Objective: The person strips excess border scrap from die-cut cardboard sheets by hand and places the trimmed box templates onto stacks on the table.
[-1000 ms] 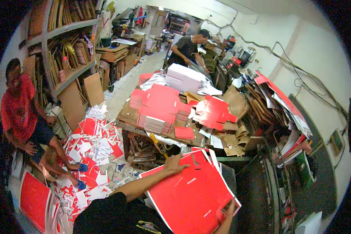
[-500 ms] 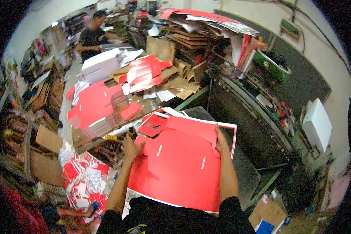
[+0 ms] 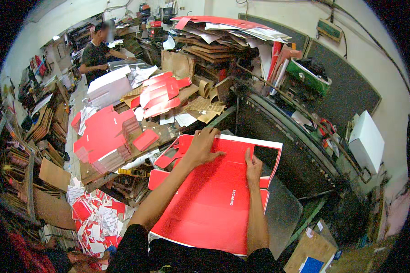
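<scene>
A large red die-cut cardboard sheet with a white border lies in front of me, its near edge against my body. My left hand grips its far edge, fingers bent over the edge and thumb on the red face. At the upper right, my right hand holds the side flap, thumb pointing away from me on top and fingers underneath. A narrow white-edged strip of the sheet's border stands off to the right, with a dark gap between it and the flap. Cut tabs show beside my left forearm.
Stacked red box blanks and lighter-lit red blanks cover the table at left. Red and white scraps heap on the floor. A dark machine stands right. Another person works far left.
My left hand has moved from the sheet's left side to its far edge. My right hand has shifted slightly toward me. A wider gap shows beside the right flap.
</scene>
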A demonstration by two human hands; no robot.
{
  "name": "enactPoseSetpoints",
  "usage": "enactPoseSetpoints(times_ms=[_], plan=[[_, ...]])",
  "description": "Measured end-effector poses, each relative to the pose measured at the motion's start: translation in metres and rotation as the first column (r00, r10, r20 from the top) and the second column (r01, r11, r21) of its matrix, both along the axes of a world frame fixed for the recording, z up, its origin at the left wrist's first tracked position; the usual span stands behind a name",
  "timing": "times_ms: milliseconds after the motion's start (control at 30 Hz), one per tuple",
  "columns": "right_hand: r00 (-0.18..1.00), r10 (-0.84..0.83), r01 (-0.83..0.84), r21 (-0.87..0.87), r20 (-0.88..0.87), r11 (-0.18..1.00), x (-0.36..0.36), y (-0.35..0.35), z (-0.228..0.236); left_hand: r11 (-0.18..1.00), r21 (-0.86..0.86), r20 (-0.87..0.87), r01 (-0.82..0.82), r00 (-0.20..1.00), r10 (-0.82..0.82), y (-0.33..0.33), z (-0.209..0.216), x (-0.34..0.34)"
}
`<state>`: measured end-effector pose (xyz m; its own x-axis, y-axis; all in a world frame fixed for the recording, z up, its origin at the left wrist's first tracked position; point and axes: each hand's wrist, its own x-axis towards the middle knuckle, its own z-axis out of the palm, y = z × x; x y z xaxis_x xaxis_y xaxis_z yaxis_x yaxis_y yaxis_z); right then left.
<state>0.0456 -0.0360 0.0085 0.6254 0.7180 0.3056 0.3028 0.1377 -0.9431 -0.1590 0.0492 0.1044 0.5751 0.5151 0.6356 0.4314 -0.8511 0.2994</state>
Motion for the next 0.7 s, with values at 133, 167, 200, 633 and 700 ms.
enactPoseSetpoints(times_ms=[133, 167, 200, 633, 700], plan=[[0.997, 0.055, -0.051, 0.075, -0.053, 0.996, -0.004, -0.003, 0.003, 0.993, -0.084, -0.063, 0.078, 0.994, -0.084, 0.024, 0.004, 0.005], [0.996, 0.071, -0.066, 0.087, -0.055, 0.994, -0.001, -0.002, -0.004, 0.985, -0.038, 0.043, 0.167, 0.985, -0.165, 0.033, -0.001, 0.006], [0.996, 0.069, -0.063, 0.096, -0.054, 0.993, 0.007, -0.002, -0.010, 0.983, -0.033, 0.038, 0.183, 0.983, -0.182, 0.034, 0.000, 0.010], [0.969, 0.188, -0.177, 0.080, -0.159, 0.981, -0.006, -0.018, 0.012, 0.965, -0.210, 0.029, 0.156, 0.988, -0.154, 0.028, 0.004, 0.006], [0.990, 0.129, -0.132, -0.058, -0.061, 0.989, -0.006, -0.020, 0.014, 0.973, -0.175, 0.127, 0.154, 0.983, -0.133, 0.027, 0.003, 0.007]])
